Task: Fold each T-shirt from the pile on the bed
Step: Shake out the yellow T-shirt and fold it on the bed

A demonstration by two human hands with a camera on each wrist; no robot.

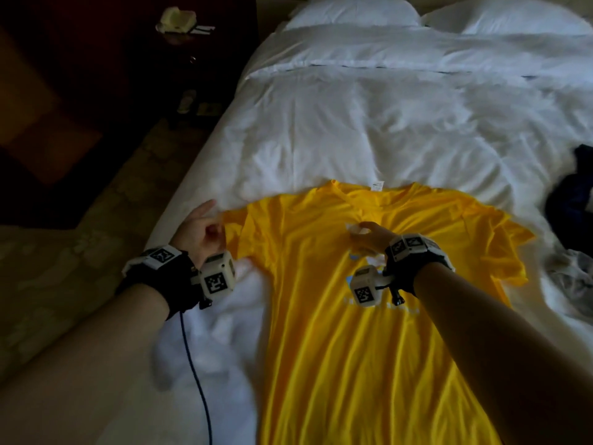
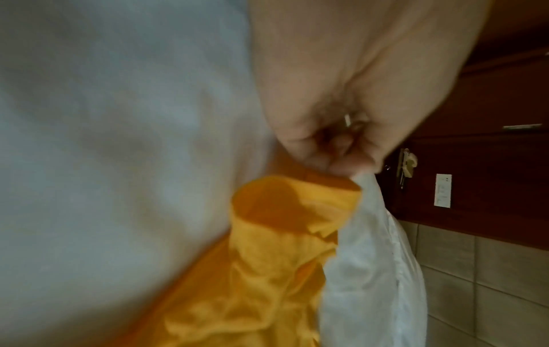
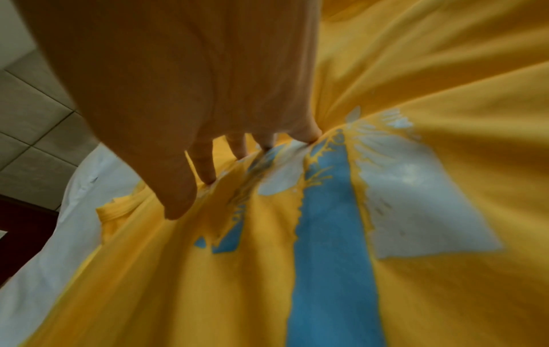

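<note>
Left grip: my left hand pinches the yellow T-shirt by its left sleeve edge, with a fold of white sheet.
T-shirt: flat, front up, near the bed's left edge.
Right grip: my right hand presses spread fingers on the chest print.
Far right: dark clothes; bare bedding beyond the collar.

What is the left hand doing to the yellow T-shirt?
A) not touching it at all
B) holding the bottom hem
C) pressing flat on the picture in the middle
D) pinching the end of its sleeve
D: the left hand pinches the sleeve end of the yellow T-shirt at the bed's edge, and the left wrist view shows the yellow sleeve opening right at its fingertips; it is the right hand that rests on the printed picture.
</note>
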